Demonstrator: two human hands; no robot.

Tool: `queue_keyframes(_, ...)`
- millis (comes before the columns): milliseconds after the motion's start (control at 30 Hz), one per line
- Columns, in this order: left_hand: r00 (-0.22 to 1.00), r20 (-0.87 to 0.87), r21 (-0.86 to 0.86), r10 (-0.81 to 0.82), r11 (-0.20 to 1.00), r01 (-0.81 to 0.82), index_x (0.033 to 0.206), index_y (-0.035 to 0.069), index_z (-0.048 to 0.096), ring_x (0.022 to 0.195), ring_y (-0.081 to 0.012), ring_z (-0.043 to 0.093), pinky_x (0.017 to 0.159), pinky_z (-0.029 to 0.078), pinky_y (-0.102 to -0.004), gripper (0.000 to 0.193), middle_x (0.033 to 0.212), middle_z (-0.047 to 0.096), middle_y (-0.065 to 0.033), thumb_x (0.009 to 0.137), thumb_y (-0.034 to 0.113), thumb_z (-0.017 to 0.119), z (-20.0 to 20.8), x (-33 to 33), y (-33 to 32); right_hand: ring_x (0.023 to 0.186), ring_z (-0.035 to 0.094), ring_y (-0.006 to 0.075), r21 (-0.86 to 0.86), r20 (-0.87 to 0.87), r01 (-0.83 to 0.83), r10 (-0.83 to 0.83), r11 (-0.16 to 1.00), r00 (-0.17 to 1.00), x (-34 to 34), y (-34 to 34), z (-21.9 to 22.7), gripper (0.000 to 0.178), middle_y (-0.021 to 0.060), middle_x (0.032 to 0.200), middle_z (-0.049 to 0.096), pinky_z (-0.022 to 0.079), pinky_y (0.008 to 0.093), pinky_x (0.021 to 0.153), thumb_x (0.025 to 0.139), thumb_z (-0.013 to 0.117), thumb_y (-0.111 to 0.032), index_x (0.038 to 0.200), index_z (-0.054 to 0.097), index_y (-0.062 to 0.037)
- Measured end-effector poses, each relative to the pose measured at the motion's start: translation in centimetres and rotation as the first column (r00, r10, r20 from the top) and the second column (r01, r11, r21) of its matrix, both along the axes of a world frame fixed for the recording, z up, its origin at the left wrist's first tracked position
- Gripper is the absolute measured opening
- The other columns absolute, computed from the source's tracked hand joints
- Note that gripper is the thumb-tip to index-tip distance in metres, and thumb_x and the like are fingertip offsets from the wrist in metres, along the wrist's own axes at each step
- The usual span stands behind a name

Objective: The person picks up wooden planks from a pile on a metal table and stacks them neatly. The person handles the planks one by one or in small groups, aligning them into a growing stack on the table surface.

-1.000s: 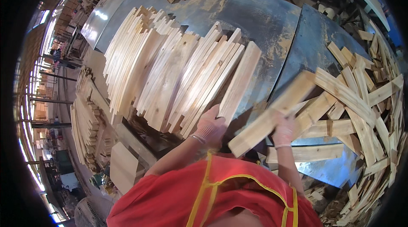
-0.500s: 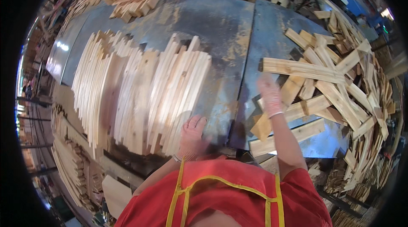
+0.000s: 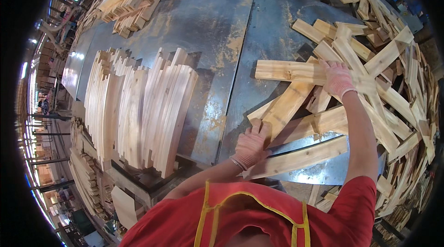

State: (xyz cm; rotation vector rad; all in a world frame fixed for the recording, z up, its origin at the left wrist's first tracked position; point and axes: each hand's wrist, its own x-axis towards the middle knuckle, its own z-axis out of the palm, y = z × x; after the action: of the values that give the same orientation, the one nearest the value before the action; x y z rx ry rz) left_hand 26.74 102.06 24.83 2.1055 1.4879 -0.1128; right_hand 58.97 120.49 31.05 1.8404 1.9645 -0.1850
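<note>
My left hand (image 3: 252,146), in a pinkish work glove, closes on the near end of a wooden board (image 3: 289,110) that slants away to the right. Farther off, my right hand (image 3: 338,78), gloved alike, lies over another wooden board (image 3: 289,70) pointing left, its fingers curled over the far edge. Both boards belong to a loose, crisscrossed heap of boards (image 3: 388,64) on the right. A separate board (image 3: 300,157) lies near the table's front edge, below my left hand. The undersides of the gripped boards are hidden.
A blue-grey metal table (image 3: 203,30) with sawdust patches and a dark seam lies before me. On its left stand narrow wooden strips (image 3: 155,108) in close rows. A stack of timber (image 3: 134,2) sits at the far left; more wood lies below the table's left side.
My left hand has left the near end of the strip rows and moved right to the slanting board. My right hand has moved right along the other board. My view has shifted rightward.
</note>
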Motion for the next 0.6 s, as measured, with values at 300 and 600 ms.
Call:
queue_keyframes(300,0.372,0.518,-0.708,0.77,0.63,-0.319,0.155,0.003,0.045,0.097,-0.0211,0.062,0.087,0.053,-0.0309,0.081,0.111,0.059,-0.0061,0.08,0.013,0.074,-0.7,-13.1,-4.7,0.121,0.064,0.0398,-0.527,-0.847,0.358,-0.512,0.771,-0.143,-3.5,-10.8,-2.5,0.079,0.0239,0.136,0.064,0.053,0.0427,0.103,0.089,0.076,-0.028,0.159,0.043,-0.0109)
queue_keyframes(600,0.838,0.274,-0.05,0.471,0.877,-0.477,0.152,0.003,0.049,0.138,-0.0387,0.052,0.114,0.042,-0.0442,0.079,0.148,0.055,-0.0241,0.083,0.031,0.075,0.0,-22.4,-12.3,0.132,0.057,0.0491,-0.489,-0.732,0.096,-0.468,0.867,0.495,-35.6,-18.0,-12.7,0.073,0.0334,0.142,0.06,0.045,0.0485,0.113,0.097,0.056,-0.054,0.149,0.051,-0.0041)
